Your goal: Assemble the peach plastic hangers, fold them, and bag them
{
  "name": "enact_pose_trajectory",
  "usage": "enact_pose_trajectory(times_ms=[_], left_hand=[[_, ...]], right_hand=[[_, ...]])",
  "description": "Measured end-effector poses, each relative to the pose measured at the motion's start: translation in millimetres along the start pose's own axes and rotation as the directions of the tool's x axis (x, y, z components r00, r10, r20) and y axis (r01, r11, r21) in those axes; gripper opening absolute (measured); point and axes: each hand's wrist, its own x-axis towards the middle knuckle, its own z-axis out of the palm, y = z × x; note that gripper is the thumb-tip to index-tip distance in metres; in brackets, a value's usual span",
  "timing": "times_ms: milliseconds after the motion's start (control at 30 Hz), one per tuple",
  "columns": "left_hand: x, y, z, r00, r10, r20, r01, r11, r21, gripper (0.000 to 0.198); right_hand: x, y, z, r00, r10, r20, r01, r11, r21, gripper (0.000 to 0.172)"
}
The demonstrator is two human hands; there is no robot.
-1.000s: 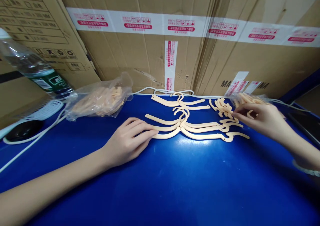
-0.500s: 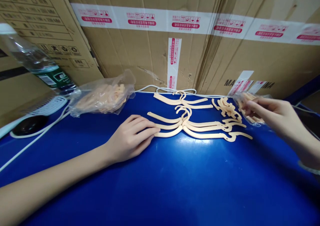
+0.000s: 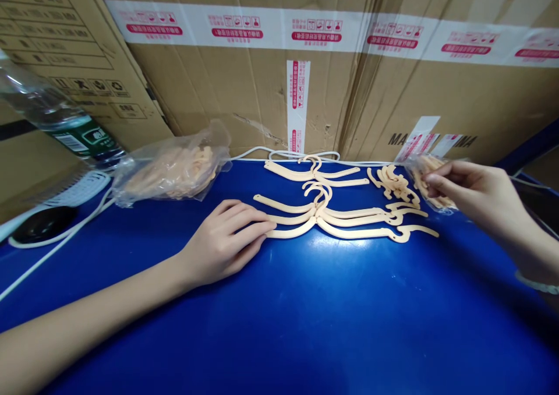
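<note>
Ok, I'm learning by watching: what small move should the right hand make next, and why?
Probably the right hand should pick one piece from the small bag: it's at that bag, no held piece is clearly visible, and the left hand rests on the front hangers.

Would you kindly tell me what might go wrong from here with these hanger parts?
The left hand has its fingertips at the left ends of the front hanger arms, so a slight push could knock them out of line.

The right hand is at the right-hand plastic bag, close to a heap of loose pieces; a careless tug might scatter them.

Curved pieces lie at the arms' right ends and could snag.
</note>
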Motion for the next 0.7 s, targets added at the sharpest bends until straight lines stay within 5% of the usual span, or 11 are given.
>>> enact_pose_trajectory(times_ms=[300,700], left_hand=[[0.5,0.9,-0.8,1.000,-0.005,0.004,0.005,1.000,0.015,0.024],[-0.2,0.7,-0.6,1.000,0.001,0.004,-0.001,1.000,0.021,0.025]], right_hand=[[-2.3,-2.4,2.1,0.993,-0.075,0.093,0.079,0.996,-0.043,0.059],[-4.8,-4.1,3.1,0.996,-0.052,0.070,0.057,0.996,-0.074,0.059]])
